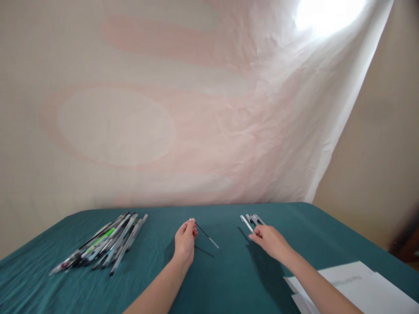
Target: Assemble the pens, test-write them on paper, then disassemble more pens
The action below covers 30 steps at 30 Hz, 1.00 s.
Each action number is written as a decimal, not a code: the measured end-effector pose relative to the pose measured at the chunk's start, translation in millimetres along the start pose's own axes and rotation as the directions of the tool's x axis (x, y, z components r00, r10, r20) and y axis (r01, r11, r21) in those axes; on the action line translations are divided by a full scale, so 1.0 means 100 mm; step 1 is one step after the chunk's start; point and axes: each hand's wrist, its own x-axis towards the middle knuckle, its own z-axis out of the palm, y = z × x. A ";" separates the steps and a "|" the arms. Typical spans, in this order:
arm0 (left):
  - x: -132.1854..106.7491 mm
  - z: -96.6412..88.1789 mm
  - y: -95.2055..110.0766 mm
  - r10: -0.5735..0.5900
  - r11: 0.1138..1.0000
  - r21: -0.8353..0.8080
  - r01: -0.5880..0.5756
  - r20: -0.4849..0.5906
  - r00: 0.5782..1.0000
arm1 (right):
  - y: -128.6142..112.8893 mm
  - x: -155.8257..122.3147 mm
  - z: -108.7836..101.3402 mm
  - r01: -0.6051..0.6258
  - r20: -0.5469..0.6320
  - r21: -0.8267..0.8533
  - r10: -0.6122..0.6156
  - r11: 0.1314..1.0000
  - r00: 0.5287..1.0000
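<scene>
Over the middle of the table, my left hand (pixel 186 240) pinches a pen refill (pixel 207 236) near one end. The thin refill is dark along its upper part and pale toward its free end, slanting down to the right above its shadow. To the right, my right hand (pixel 270 239) is closed on a white pen (pixel 247 224), which points away and to the left. Just beyond those fingers lie a few more pens (pixel 253 219), partly hidden by the hand and the held pen.
On the left lies a large loose pile of pens (pixel 122 235), one with a bright green barrel (pixel 101 240). White paper sheets (pixel 366 288) rest at the front right under my right forearm. A green cloth (pixel 225 279) covers the table, and a pale hanging sheet (pixel 203 131) stands behind it.
</scene>
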 end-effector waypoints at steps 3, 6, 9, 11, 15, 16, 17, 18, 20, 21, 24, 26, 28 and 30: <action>-0.07 0.04 0.01 0.042 0.991 0.121 -0.049 0.060 0.997 | 0.04 0.04 0.05 -0.070 -0.054 -0.089 0.065 0.994 0.996; -0.17 0.10 0.03 0.050 0.974 0.212 -0.079 0.140 0.989 | 0.05 0.08 0.12 -0.097 -0.081 -0.151 0.085 0.984 0.993; -0.26 0.16 0.04 0.038 0.963 0.254 -0.089 0.199 0.979 | 0.02 0.13 0.17 -0.103 -0.105 -0.189 0.084 0.977 0.991; -0.30 0.19 0.05 0.020 0.962 0.263 -0.078 0.217 0.976 | -0.01 0.15 0.19 -0.100 -0.125 -0.206 0.075 0.974 0.989; -0.34 0.21 0.05 -0.009 0.962 0.268 -0.062 0.259 0.966 | -0.02 0.14 0.20 -0.087 -0.157 -0.226 0.052 0.970 0.986; -0.35 0.21 0.06 -0.009 0.961 0.269 -0.067 0.269 0.963 | -0.01 0.13 0.20 -0.083 -0.160 -0.229 0.047 0.970 0.986; -0.35 0.21 0.06 -0.007 0.960 0.272 -0.071 0.275 0.961 | -0.01 0.12 0.20 -0.081 -0.162 -0.231 0.044 0.970 0.986; -0.35 0.21 0.06 -0.006 0.959 0.274 -0.074 0.278 0.961 | -0.01 0.10 0.19 -0.079 -0.164 -0.234 0.041 0.969 0.986; -0.36 0.22 0.06 -0.013 0.959 0.277 -0.066 0.274 0.962 | -0.02 0.08 0.17 -0.066 -0.173 -0.231 0.026 0.971 0.985; -0.36 0.22 0.06 -0.022 0.959 0.276 -0.055 0.266 0.964 | -0.04 0.06 0.15 -0.049 -0.181 -0.217 0.010 0.975 0.983; -0.38 0.24 0.05 -0.054 0.966 0.260 -0.013 0.249 0.967 | -0.19 -0.02 0.08 0.075 -0.180 -0.063 -0.085 0.995 0.980; -0.41 0.25 0.04 -0.078 0.969 0.247 0.013 0.256 0.963 | -0.35 -0.10 0.05 0.189 -0.102 0.148 -0.175 0.971 0.979; -0.43 0.26 0.02 -0.098 0.971 0.238 0.032 0.273 0.957 | -0.51 -0.20 0.06 0.228 0.054 0.408 -0.273 0.884 0.961; -0.44 0.27 0.01 -0.106 0.973 0.227 0.040 0.286 0.952 | -0.65 -0.30 0.11 0.158 0.191 0.597 -0.330 0.787 0.924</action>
